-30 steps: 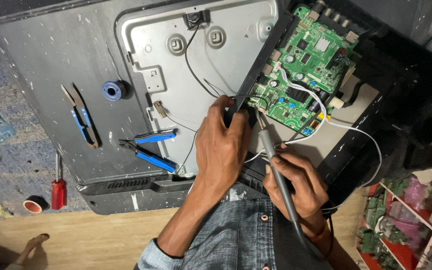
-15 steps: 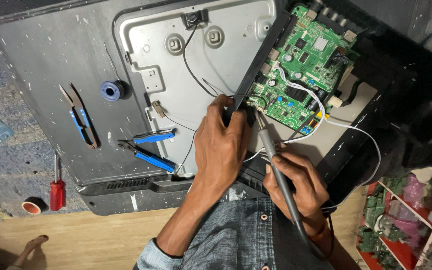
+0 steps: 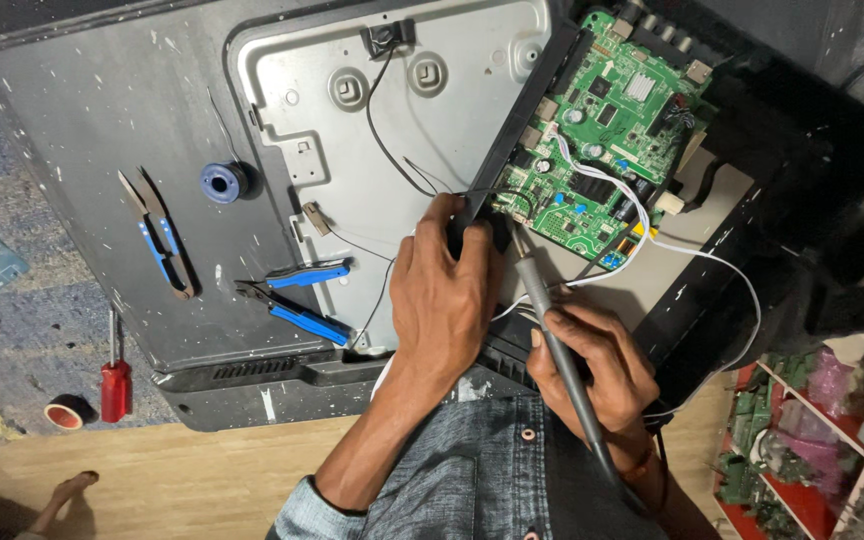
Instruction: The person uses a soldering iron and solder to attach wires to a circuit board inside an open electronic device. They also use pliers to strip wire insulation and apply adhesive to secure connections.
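A green circuit board (image 3: 607,150) sits on the opened back of a flat television (image 3: 122,160), at the upper right. My left hand (image 3: 447,300) grips a black bracket (image 3: 522,140) that runs along the board's left edge. My right hand (image 3: 592,365) holds a grey soldering iron (image 3: 552,320) like a pen. Its tip touches the board's lower left corner, just right of my left hand's fingers. White wires (image 3: 712,265) loop from the board toward my right hand.
On the television back lie blue-handled pliers (image 3: 297,298), blue snips (image 3: 162,235) and a blue solder spool (image 3: 222,182). A red screwdriver (image 3: 114,380) and a tape roll (image 3: 67,410) lie on the floor at left. Shelves of boards (image 3: 812,440) stand at lower right.
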